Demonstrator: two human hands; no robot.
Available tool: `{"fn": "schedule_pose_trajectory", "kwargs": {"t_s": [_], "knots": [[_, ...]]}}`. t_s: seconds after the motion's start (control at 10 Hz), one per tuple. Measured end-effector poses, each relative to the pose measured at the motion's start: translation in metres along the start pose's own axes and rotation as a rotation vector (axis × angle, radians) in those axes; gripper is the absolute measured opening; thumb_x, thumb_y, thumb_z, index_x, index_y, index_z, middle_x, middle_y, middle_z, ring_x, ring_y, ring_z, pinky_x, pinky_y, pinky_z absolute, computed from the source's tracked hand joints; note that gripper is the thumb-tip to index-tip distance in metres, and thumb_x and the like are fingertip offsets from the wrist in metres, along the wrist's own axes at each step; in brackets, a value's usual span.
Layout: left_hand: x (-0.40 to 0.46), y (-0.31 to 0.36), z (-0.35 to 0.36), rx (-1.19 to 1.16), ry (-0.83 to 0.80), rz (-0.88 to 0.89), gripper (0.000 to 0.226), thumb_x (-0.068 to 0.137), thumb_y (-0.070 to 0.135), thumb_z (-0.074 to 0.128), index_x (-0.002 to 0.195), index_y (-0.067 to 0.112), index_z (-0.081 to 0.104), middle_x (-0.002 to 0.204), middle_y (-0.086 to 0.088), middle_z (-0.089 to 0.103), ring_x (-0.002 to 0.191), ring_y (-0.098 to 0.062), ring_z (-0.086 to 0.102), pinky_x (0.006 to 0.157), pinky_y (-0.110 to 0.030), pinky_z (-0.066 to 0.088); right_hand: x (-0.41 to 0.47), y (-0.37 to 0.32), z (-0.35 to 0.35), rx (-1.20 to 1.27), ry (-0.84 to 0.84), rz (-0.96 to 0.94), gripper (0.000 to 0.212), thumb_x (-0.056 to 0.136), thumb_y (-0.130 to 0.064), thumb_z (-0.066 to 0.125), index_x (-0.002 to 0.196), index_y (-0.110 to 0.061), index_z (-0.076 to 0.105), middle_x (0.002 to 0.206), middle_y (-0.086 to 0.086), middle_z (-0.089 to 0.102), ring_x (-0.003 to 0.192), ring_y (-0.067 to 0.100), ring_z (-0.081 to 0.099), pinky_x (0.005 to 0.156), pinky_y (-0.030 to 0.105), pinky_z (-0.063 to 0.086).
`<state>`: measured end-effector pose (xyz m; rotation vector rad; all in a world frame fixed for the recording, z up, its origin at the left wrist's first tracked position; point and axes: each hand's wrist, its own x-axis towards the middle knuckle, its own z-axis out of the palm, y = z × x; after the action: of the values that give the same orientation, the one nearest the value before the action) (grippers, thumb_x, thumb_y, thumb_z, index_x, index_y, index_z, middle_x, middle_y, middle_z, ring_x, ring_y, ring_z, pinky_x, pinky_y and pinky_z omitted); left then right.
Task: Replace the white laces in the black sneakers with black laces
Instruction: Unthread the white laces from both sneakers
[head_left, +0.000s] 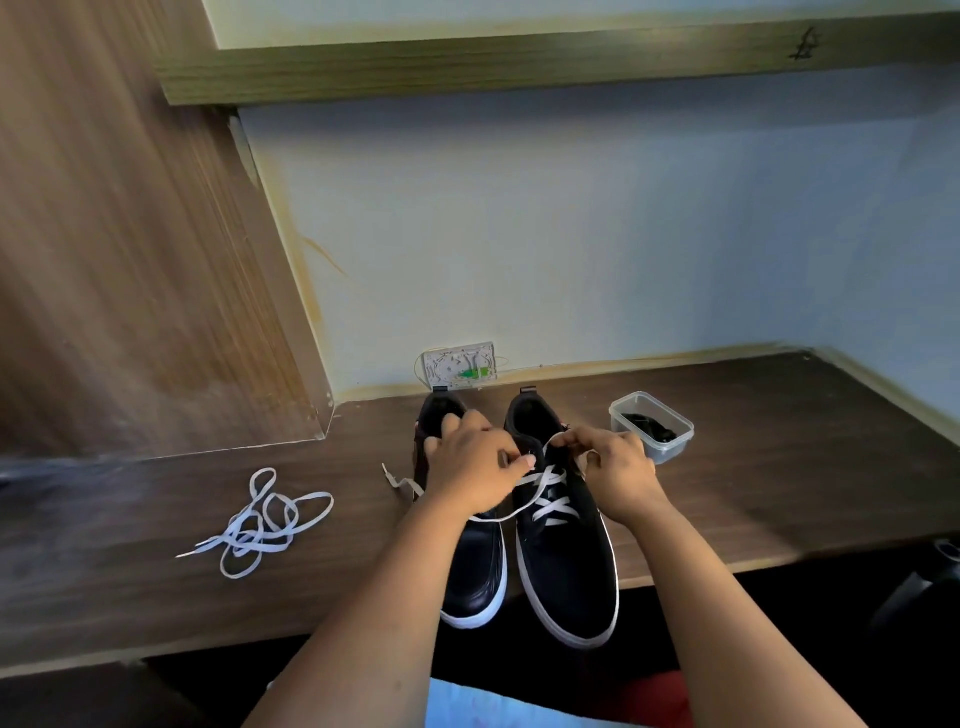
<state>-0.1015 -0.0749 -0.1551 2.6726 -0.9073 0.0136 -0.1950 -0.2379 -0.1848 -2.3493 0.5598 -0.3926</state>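
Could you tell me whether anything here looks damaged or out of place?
Yes: the white wall box behind the black sneakers has no cover, baring thin wires. The loose white lace lies tangled on the dark wooden desk.

Both forearms bare, reaching fwd from bottom of view, roughly parallel, converging slightly. Left hand (470, 470) palm down, back of hand to camera, fingers curled, thumb and forefinger tips together at its right side in a pinch. Right hand (615, 467) also palm down, fingers bent, thumb and forefinger pinched at its upper left. Wrists near straight. Hands close together, not touching; each grip tight at the fingertips.
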Motion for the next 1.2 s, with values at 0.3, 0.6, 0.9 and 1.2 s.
{"fn": "schedule_pose_trajectory", "kwargs": {"t_s": [0.3,0.6,0.9,1.2], "knots": [[-0.004,-0.016,-0.047,-1.601,0.322,-0.517,0.031,0.091,0.018,0.046,0.061,0.016,0.051,0.055,0.007,0.054,0.067,-0.016,0.047,0.063,-0.029,0.033,0.002,0.006,-0.003,0.018,0.002,0.003,0.064,0.087,0.003,0.030,0.095,-0.055,0.057,0.102,-0.020,0.062,0.107,0.015,0.032,0.102,0.046,0.035],[-0.003,0.011,0.003,0.134,0.159,0.149,0.026,0.093,0.047,0.050,0.104,0.029,0.065,0.128,0.008,0.044,0.121,-0.019,0.031,0.095,-0.040,0.026,0.003,0.007,-0.001,0.009,0.004,-0.010,0.065,0.087,0.003,0.031,0.094,-0.057,0.055,0.102,-0.020,0.062,0.107,0.016,0.034,0.101,0.047,0.036],[-0.005,0.007,0.013,0.101,0.114,0.182,0.016,0.090,0.041,0.059,0.093,0.027,0.067,0.129,0.010,0.044,0.123,-0.018,0.029,0.093,-0.038,0.025,0.003,0.009,-0.001,0.036,-0.016,0.003,0.063,0.090,-0.001,0.031,0.090,-0.060,0.054,0.107,-0.017,0.063,0.110,0.016,0.034,0.101,0.048,0.038],[-0.004,0.006,0.020,0.093,0.190,0.194,0.018,0.088,0.041,0.056,0.095,0.025,0.062,0.124,0.010,0.044,0.120,-0.018,0.032,0.090,-0.036,0.024,0.001,0.006,-0.005,0.025,-0.043,0.056,0.066,0.092,-0.002,0.031,0.082,-0.064,0.052,0.106,-0.018,0.061,0.112,0.018,0.034,0.101,0.048,0.037]]}}
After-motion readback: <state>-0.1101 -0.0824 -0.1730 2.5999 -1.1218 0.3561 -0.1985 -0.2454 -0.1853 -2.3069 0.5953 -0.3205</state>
